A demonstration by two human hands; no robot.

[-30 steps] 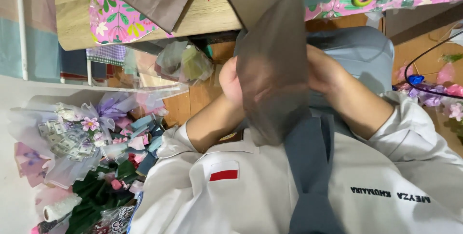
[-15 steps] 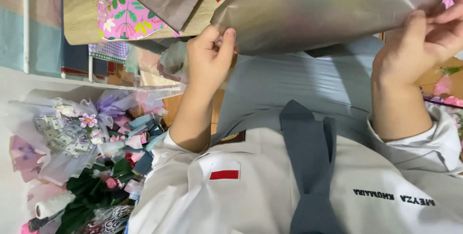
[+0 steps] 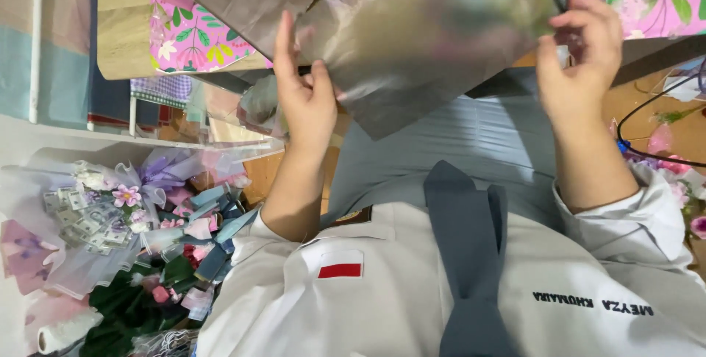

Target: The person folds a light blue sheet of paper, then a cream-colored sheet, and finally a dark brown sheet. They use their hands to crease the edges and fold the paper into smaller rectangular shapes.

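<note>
1. Left hand [image 3: 305, 100]: grip pinched on one edge of the grey translucent sheet [image 3: 426, 33].
2. Right hand [image 3: 581, 55]: grip pinched on the opposite edge; sheet is spread between both grips, above the lap.
3. Sheet: likely light, limp, slippery, crease-prone; best held at edges.
4. Beyond the left grip: bouquets [image 3: 140, 239], partly blurred.
5. Table [image 3: 118, 33] behind the sheet: mostly hidden.

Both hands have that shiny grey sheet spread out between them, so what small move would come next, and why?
Probably lowering the grey sheet flat onto the wooden table: the left hand and right hand pinch its opposite edges, holding it spread in the air.
</note>
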